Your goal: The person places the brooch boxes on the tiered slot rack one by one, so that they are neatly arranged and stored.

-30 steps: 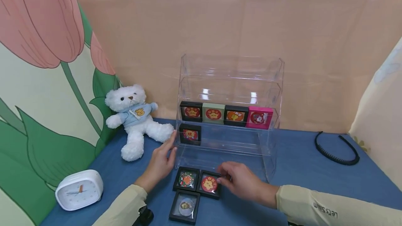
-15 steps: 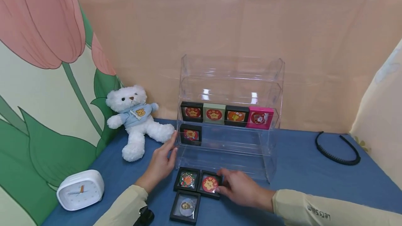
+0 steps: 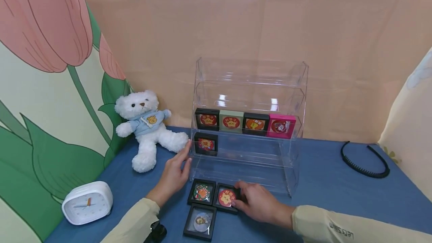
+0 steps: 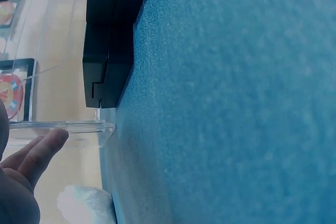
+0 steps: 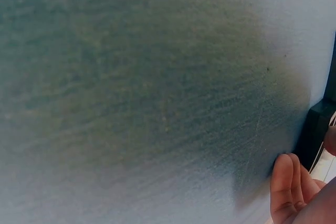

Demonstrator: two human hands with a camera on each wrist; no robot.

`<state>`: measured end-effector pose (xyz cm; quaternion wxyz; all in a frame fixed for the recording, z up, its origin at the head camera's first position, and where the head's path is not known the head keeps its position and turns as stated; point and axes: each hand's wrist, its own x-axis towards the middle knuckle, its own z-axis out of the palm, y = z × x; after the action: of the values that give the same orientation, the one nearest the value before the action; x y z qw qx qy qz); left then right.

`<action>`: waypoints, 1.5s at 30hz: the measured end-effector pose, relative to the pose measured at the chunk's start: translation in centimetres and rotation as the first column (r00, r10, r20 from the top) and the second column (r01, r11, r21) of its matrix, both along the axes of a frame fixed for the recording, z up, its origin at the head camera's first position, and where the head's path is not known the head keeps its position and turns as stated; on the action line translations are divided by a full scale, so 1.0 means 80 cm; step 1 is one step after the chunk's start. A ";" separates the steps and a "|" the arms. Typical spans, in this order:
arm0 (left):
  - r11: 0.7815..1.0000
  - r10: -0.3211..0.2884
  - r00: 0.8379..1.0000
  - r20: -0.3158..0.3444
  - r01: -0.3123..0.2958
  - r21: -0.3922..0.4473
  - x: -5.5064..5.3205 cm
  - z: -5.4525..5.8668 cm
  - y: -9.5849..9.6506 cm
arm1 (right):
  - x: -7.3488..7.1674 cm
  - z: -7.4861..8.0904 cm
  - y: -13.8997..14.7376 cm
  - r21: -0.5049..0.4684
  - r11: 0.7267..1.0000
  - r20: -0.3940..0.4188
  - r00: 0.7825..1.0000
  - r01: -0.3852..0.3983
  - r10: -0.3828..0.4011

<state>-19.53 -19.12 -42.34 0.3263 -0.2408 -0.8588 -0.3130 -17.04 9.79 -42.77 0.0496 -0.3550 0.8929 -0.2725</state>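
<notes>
A clear acrylic tiered display rack [image 3: 249,162] stands on the blue-covered table. My left hand [image 3: 173,173] has its fingers straight, touching the rack's left side; the left wrist view shows the fingers [image 4: 44,153] against the clear panel. In front of the rack lie three black square badge cases. My right hand [image 3: 261,201] grips the right edge of the case with a red star badge [image 3: 225,198], thumb at its front and index finger at its far corner. Beside it are the green-and-red badge case [image 3: 201,191] and, nearer, the silvery round badge case [image 3: 200,222].
Several cased badges, including a pink one [image 3: 281,126], line one rack tier; another black case [image 3: 206,144] sits a tier lower. A white teddy bear [image 3: 148,130] is left of the rack, with a white clock [image 3: 87,202] nearer. A black headband [image 3: 364,164] lies right.
My right hand has shifted slightly left and closed its fingers and thumb on the red star badge case. The left hand stays against the rack.
</notes>
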 end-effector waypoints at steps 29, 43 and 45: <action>1.000 -0.004 1.000 0.012 0.004 0.010 0.001 0.000 0.001 | 0.026 0.006 0.046 0.052 0.999 0.111 0.994 -0.003 -0.002; 1.000 -0.003 1.000 0.028 0.003 0.011 0.001 -0.001 0.001 | 0.022 0.002 0.053 -0.022 1.000 0.187 0.982 -0.013 0.017; 1.000 -0.002 1.000 0.024 0.002 0.012 0.001 -0.001 0.001 | 0.023 0.002 0.054 -0.024 1.000 0.176 0.984 -0.007 0.011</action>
<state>-19.46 -19.05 -42.39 0.3172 -0.2359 -0.8605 -0.3214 -15.17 14.09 -42.60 0.1254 -0.3340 0.8802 -0.3129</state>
